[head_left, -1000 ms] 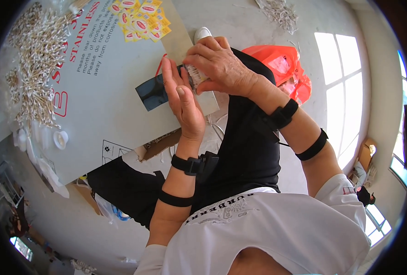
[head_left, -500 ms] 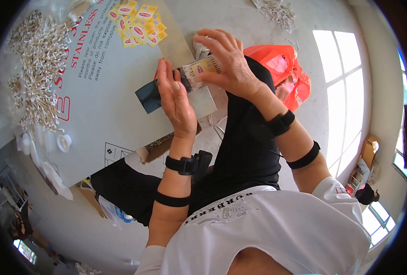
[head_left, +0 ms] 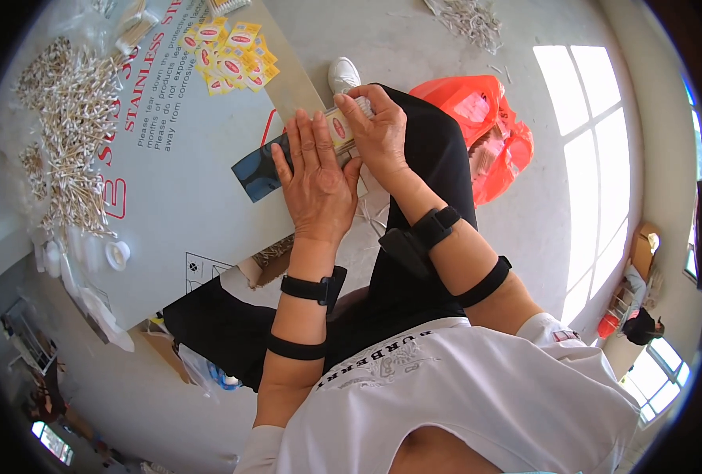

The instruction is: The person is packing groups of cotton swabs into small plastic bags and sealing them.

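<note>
My left hand [head_left: 317,178] lies palm down with its fingers stretched out, pressing on the clear packet and the dark strip near the table's right edge. The dark blue, glossy strip [head_left: 256,174] sticks out to the left from under my fingers. My right hand [head_left: 379,138] is closed round the far end of a clear packet of cotton swabs [head_left: 338,129], its thumb on top. A yellow label with a red oval shows through the packet between the two hands; the rest is covered by my fingers.
Yellow and white labels [head_left: 236,59] lie in a pile on the grey printed board [head_left: 161,213]. Loose cotton swabs [head_left: 70,126] are heaped at the left, by white round pieces [head_left: 117,254]. A red plastic bag [head_left: 517,154] stands on the floor, near scattered white sticks [head_left: 469,22].
My left hand has turned from edge-on to palm down, flat on the packet. My right hand has come down and closed on the packet's end.
</note>
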Action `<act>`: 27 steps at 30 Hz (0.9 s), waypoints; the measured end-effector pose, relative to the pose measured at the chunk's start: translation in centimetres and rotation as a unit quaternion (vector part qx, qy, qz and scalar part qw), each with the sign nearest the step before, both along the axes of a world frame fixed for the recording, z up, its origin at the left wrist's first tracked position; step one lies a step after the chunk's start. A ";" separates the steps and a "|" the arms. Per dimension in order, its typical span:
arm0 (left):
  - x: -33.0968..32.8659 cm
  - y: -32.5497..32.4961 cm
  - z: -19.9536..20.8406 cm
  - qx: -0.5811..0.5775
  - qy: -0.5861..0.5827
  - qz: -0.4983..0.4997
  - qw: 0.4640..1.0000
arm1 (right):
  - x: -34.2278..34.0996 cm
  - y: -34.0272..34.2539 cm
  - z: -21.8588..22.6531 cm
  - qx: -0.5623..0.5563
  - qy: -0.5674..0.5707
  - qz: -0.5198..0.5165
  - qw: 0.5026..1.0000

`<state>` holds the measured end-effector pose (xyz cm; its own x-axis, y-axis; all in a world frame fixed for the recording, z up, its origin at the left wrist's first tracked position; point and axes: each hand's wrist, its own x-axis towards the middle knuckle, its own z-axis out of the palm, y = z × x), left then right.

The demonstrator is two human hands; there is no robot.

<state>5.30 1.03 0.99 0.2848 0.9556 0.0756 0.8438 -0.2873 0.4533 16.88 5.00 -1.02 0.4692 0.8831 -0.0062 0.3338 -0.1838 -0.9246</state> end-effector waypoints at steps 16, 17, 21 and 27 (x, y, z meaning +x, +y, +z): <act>1.0 1.2 0.7 0.018 -0.068 -0.042 0.997 | 4.1 1.1 -0.2 0.018 0.042 -0.027 0.999; 1.0 1.4 0.9 0.024 -0.115 -0.043 0.992 | 5.0 1.2 0.0 0.018 0.068 -0.026 0.997; -0.3 3.4 1.8 0.006 -0.329 -0.047 0.943 | 7.8 1.3 1.5 -0.012 0.289 -0.032 0.957; -0.2 5.0 7.3 0.000 -0.336 -0.161 0.928 | 7.4 0.3 3.7 -0.149 0.493 0.049 0.856</act>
<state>5.10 6.00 8.31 0.4440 0.8294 0.3390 0.2418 -0.4752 0.8460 24.30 5.26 2.70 0.0293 0.8079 -0.5886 -0.5543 -0.4768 -0.6822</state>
